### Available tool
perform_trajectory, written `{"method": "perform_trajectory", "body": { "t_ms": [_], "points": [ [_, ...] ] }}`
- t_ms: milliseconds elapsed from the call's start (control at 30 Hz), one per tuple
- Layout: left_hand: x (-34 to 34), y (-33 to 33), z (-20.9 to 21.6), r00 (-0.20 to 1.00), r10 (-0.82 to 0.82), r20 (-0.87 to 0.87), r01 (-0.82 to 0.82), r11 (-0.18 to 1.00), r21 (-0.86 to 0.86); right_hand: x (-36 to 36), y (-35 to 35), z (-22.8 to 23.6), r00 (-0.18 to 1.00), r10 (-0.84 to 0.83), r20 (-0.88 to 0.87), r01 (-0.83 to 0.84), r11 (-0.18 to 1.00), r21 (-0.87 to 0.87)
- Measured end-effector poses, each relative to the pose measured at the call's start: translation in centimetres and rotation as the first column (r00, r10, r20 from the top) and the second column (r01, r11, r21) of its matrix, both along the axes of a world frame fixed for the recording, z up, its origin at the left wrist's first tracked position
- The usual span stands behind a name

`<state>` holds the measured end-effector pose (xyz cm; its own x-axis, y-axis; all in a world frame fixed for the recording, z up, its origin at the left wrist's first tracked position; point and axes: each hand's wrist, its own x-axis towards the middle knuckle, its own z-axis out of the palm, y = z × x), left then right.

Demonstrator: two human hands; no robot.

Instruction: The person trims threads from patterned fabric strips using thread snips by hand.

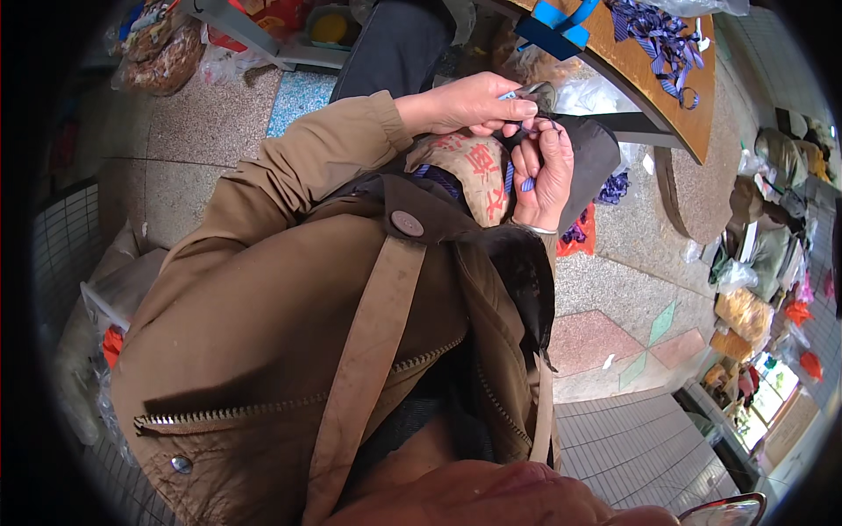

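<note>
Above my lap, my two hands nearly meet. My left hand is closed, thumb against fingers, around a small dark, shiny thing with a bit of blue by it; its kind is unclear. My right hand has its fingers curled in a pinch on a narrow purple striped ribbon, whose end hangs over the palm. A thin dark piece runs between the fingertips of both hands. Under them lies a beige cloth with red print, and more striped ribbon shows along its edge.
A wooden table at the upper right bears a pile of purple striped ribbons and a blue holder. On the floor, an orange-red bag holds purple pieces. Stuffed bags line the right side; a grey table leg stands upper left.
</note>
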<state>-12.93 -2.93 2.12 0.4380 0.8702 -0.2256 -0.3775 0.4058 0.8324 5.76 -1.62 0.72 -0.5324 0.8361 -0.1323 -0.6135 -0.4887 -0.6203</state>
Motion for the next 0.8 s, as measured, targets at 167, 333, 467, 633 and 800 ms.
{"method": "perform_trajectory", "body": {
  "t_ms": [167, 333, 467, 633, 800],
  "points": [
    [0.4, -0.8, -0.2, 0.983, 0.054, 0.178, -0.05, 0.998, -0.022, -0.6, -0.2, 0.4, 0.995, -0.095, -0.004, 0.095, 0.995, 0.005],
    [1.2, -0.8, -0.2, 0.995, 0.097, 0.003, -0.097, 0.995, -0.008, -1.4, -0.7, -0.1, 0.881, -0.319, 0.35, 0.277, 0.946, 0.165],
    [2.7, -0.9, -1.4, 0.832, 0.431, -0.35, -0.253, 0.855, 0.453, -2.7, -1.2, -0.8, 0.492, -0.627, 0.604, 0.253, 0.767, 0.589],
    [3.1, -1.1, -0.9, 0.472, 0.767, -0.435, -0.059, 0.519, 0.852, -2.7, -1.4, -0.5, 0.303, -0.667, 0.68, 0.077, 0.729, 0.681],
    [2.3, -0.9, -1.2, 0.383, 0.829, -0.407, -0.109, 0.478, 0.871, -1.7, -1.1, -0.8, 0.652, -0.42, 0.631, 0.152, 0.888, 0.434]
  ]
}}
